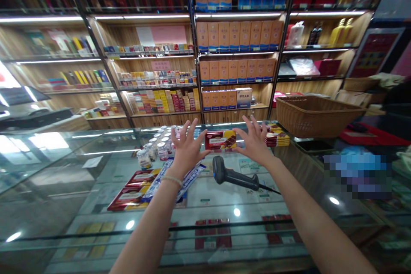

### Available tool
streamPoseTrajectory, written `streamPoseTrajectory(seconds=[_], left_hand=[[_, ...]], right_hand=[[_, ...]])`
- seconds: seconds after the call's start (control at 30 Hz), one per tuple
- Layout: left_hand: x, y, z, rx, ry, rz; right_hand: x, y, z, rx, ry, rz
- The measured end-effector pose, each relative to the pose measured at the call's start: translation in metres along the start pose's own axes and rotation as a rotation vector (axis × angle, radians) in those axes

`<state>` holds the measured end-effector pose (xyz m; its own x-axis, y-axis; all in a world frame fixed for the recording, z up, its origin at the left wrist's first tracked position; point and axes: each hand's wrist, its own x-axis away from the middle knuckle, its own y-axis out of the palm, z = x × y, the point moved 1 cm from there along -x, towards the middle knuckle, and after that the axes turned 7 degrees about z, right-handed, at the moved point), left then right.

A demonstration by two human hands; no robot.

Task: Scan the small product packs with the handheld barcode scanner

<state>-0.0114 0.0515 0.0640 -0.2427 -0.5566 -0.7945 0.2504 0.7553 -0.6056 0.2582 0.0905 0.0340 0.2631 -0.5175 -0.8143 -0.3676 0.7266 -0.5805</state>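
A red and yellow chocolate bar (221, 141) is between my two hands, its printed front turned towards me. My left hand (189, 147) has thumb and forefinger at the bar's left end, the other fingers fanned out. At the right end, thumb and forefinger of my right hand (255, 142) take the same position. Nearer me, a black barcode scanner (236, 176) lies on the glass counter (205, 197). Beneath my left forearm are blue-and-white packets (191, 180) and more red chocolate bars (135, 193). Small lidded jars (151, 150) stand left of my left hand.
A stack of chocolate packs (278, 137) sits right of my right hand. Behind it stands a wicker basket (316, 115). A dark flat device (314, 145) rests before the basket. Lit shelves (237, 53) with boxes and packs line the back wall.
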Motion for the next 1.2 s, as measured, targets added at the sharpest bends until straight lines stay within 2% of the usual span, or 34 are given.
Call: streamPoseTrajectory(seconds=[0.23, 0.4, 0.6, 0.73, 1.0, 1.2], left_hand=[[-0.019, -0.005, 0.019, 0.021, 0.067, -0.048], [-0.028, 0.008, 0.039, 0.057, 0.124, -0.064], [-0.043, 0.027, 0.066, 0.074, 0.181, -0.09], [-0.057, 0.037, 0.082, 0.093, 0.166, -0.119], [-0.083, 0.065, 0.107, 0.109, 0.137, -0.135], [-0.097, 0.086, 0.121, 0.128, 0.106, -0.125]], right_hand=[[-0.014, -0.019, 0.029, -0.002, -0.081, -0.094], [-0.006, -0.03, 0.057, -0.006, -0.082, -0.151], [0.007, -0.042, 0.089, 0.014, -0.054, -0.153], [0.011, -0.047, 0.107, 0.033, -0.005, -0.115], [0.014, -0.048, 0.141, 0.057, 0.114, 0.079], [0.013, -0.04, 0.162, 0.063, 0.127, 0.097]])
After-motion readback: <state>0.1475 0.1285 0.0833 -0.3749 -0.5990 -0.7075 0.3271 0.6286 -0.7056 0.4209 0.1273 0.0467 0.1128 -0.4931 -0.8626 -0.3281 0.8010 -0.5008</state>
